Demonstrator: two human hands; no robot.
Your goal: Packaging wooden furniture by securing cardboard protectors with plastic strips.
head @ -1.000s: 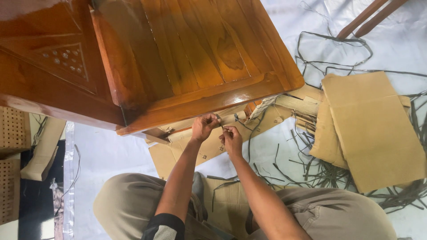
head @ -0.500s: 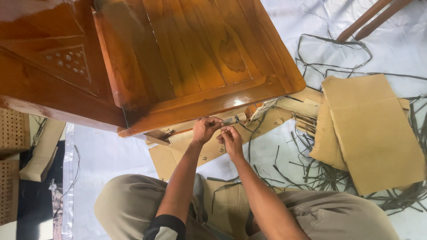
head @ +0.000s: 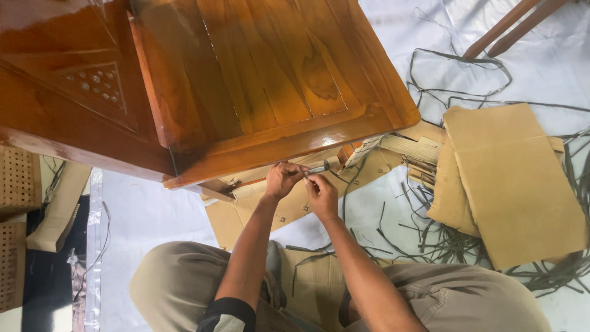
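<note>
A glossy brown wooden furniture piece (head: 246,74) fills the upper left of the head view. Just below its front edge my left hand (head: 281,179) and my right hand (head: 321,194) meet over cardboard wrapping (head: 289,206). Both pinch a thin dark strap (head: 318,169) between fingertips, the left hand gripping one end, the right hand closed beside it. The strap runs toward a wrapped furniture leg (head: 362,149). My knees in tan trousers (head: 178,283) sit at the bottom.
Flat cardboard sheets (head: 513,178) lie at the right on a white floor sheet (head: 147,212). Several loose dark straps (head: 442,237) are scattered around them. Two wooden rails (head: 504,24) cross the top right. Perforated board (head: 15,184) stands at the left edge.
My hands have shifted slightly upward and closer to the furniture edge, drawing the strap between them nearer to level. The furniture and cardboard have stayed put.
</note>
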